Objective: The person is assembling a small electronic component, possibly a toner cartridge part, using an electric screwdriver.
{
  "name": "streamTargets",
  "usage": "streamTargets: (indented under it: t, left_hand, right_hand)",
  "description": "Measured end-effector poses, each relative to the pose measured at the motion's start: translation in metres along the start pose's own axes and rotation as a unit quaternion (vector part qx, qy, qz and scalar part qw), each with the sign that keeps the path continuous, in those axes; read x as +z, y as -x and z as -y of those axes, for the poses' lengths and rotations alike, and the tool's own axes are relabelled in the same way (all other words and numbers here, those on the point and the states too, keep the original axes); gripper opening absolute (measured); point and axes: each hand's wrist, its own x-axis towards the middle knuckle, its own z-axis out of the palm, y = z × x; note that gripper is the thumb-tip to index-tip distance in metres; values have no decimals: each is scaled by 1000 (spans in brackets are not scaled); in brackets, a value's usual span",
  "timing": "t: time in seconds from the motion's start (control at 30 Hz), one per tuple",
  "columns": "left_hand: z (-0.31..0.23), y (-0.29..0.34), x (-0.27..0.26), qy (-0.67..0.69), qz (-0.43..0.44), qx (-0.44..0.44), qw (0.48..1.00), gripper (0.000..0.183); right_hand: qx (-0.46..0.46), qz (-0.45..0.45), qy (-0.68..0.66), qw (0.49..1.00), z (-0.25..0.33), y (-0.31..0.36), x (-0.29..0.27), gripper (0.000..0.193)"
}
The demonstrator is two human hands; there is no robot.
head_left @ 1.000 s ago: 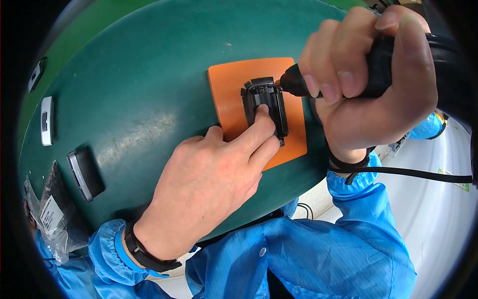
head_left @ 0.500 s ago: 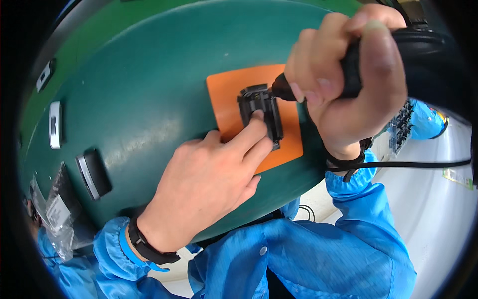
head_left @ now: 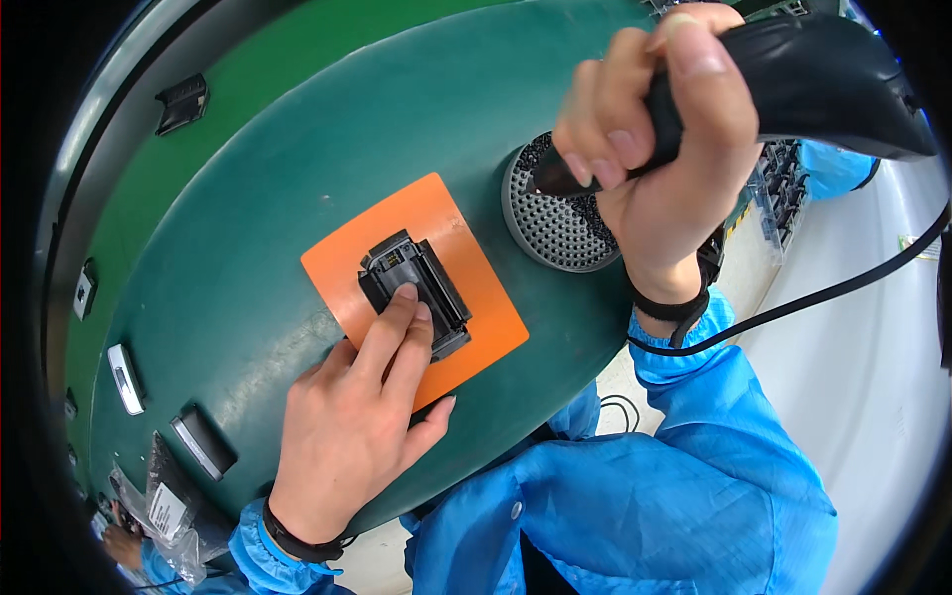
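Note:
A black plastic housing [head_left: 448, 292] lies on an orange mat [head_left: 488, 315] on the green table. My left hand [head_left: 347, 426] holds the housing down, its index and middle fingertips pressed on the middle and its thumb out to the side. My right hand [head_left: 659, 149] is wrapped round a black electric screwdriver [head_left: 793, 74], raised above the table's right side. The screwdriver's tip is over a round grey screw tray [head_left: 555, 233] with rows of holes and small black screws; whether it touches a screw is too small to tell.
At the left of the table lie a silver-and-black part [head_left: 126, 379], a dark case-like part [head_left: 204, 442] and a clear plastic bag [head_left: 178, 516] with a label. A black cord [head_left: 803, 312] runs from my right wrist. Another person's hand [head_left: 123, 545] shows at the lower left; black racks [head_left: 778, 193] stand at right.
My right hand has moved the screwdriver away from the housing's upper end to the screw tray. The view has shifted, bringing the tray into sight. My left fingers stay on the housing.

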Motion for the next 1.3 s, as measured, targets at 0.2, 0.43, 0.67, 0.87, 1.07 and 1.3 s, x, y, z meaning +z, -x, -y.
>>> streamTargets:
  t: [0.2, 0.43, 0.67, 0.87, 1.07, 1.3]
  left_hand:
    - [3, 3, 3, 4, -9, 4, 1000, 69]
    - [3, 1, 1, 22, -4, -7, 1000, 79]
    - [2, -1, 2, 22, 3, -10, 1000, 79]
    - [4, 4, 0, 23, 10, -9, 1000, 72]
    - [4, 5, 0, 4, 6, 3, 1000, 71]
    - [7, 12, 7, 20, -20, 5, 1000, 67]
  right_hand:
    - [-10, -88, -209, 974, -14, 3, 23, 15]
    - [-62, -31, -180, 981, -26, 0, 20, 13]
    - [-67, -35, -180, 981, -29, 2, 22, 15]
    - [-81, 19, -122, 989, -27, 1, 14, 9]
    - [-78, 207, -173, 960, 28, -23, 2, 30]
    - [-54, 191, -190, 961, 5, -1, 70, 29]
